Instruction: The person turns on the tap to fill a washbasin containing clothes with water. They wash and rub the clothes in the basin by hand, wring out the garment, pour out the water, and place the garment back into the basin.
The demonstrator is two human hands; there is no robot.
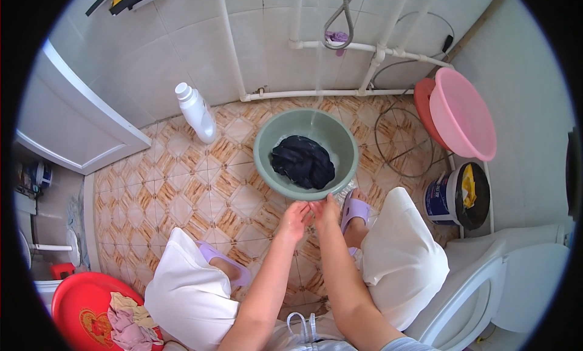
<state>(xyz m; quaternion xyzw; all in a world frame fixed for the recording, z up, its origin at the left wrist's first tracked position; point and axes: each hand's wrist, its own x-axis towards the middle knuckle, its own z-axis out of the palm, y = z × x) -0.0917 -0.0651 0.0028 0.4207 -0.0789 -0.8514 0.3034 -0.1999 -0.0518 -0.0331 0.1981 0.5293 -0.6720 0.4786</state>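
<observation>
A grey-green basin (265, 169) stands on the tiled floor in front of me, with a wet, bunched dark navy cloth (302, 161) lying in it. A thin stream of water (316, 90) falls into the basin from above. At the basin's near rim my two hands meet. My left hand (296, 220) is loosely open, its fingertips against the other hand. My right hand (326, 210) sits close to the rim, its fingers turned inward and partly hidden; whether it grips anything does not show. Both hands are outside the basin, away from the cloth.
A white bottle (198, 115) stands at left by the wall. At right are a pink basin (464, 114), a dark bucket (442, 199) with something yellow on it, and a toilet (461, 302). A red basin (70, 296) with clothes is at lower left. A hose (379, 132) loops across the floor.
</observation>
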